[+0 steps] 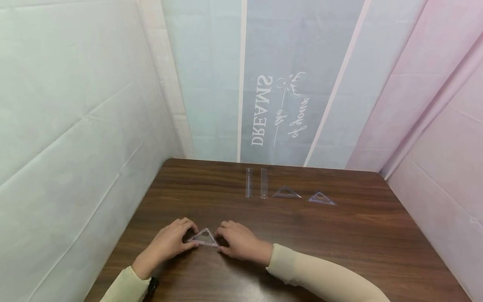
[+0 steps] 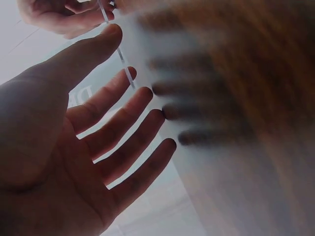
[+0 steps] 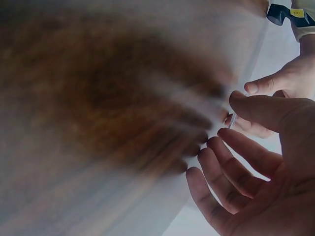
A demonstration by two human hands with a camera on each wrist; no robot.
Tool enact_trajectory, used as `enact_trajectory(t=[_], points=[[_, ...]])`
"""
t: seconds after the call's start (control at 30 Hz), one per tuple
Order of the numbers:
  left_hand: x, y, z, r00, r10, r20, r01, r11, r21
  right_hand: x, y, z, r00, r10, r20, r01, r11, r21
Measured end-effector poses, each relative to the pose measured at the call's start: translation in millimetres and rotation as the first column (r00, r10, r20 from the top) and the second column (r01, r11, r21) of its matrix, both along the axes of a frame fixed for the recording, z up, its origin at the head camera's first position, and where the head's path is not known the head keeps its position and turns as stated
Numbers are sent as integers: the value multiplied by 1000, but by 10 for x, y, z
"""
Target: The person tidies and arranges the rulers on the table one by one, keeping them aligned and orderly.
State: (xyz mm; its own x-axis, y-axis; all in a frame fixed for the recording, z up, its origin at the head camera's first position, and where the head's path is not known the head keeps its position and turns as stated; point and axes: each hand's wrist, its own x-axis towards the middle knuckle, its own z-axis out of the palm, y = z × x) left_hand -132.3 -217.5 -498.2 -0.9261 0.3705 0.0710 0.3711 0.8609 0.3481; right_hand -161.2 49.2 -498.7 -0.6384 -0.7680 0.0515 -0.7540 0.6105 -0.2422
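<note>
A clear plastic set square [image 1: 203, 243] lies flat near the front of the brown wooden table, its long side toward me. My left hand [image 1: 171, 239] pinches its left corner, thumb at the front edge and index finger on the sloping side. At the opposite corner, my right hand [image 1: 239, 241] holds it between thumb and fingertips. In the left wrist view the set square [image 2: 129, 73] appears edge-on as a thin strip between thumb and index finger. Only a short bit of the set square [image 3: 232, 121] shows in the right wrist view.
Farther back on the table [image 1: 362, 235] stand in a row two clear rulers [image 1: 249, 183], a clear set square [image 1: 279, 195] and a bluish set square [image 1: 316, 201]. Cloth walls rise at the left, right and back; the back cloth [image 1: 211, 105] carries mirrored lettering.
</note>
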Motion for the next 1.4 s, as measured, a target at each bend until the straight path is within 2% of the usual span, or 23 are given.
enact_trajectory(t=[0.47, 1.0, 1.13, 1.4], points=[[34, 45, -64, 1000, 6, -25, -7, 999, -47, 55, -13, -40, 1000, -19, -6, 19, 1000, 10], [37, 42, -149, 998, 4, -63, -8, 997, -74, 39, -18, -145, 999, -31, -23, 31, 999, 13], [42, 51, -146, 998, 4, -60, -9, 997, -71, 43, -13, -158, 999, -30, -24, 31, 999, 10], [19, 97, -84, 1000, 29, -6, -29, 999, -41, 26, 19, -156, 1000, -25, 9, 25, 1000, -12]])
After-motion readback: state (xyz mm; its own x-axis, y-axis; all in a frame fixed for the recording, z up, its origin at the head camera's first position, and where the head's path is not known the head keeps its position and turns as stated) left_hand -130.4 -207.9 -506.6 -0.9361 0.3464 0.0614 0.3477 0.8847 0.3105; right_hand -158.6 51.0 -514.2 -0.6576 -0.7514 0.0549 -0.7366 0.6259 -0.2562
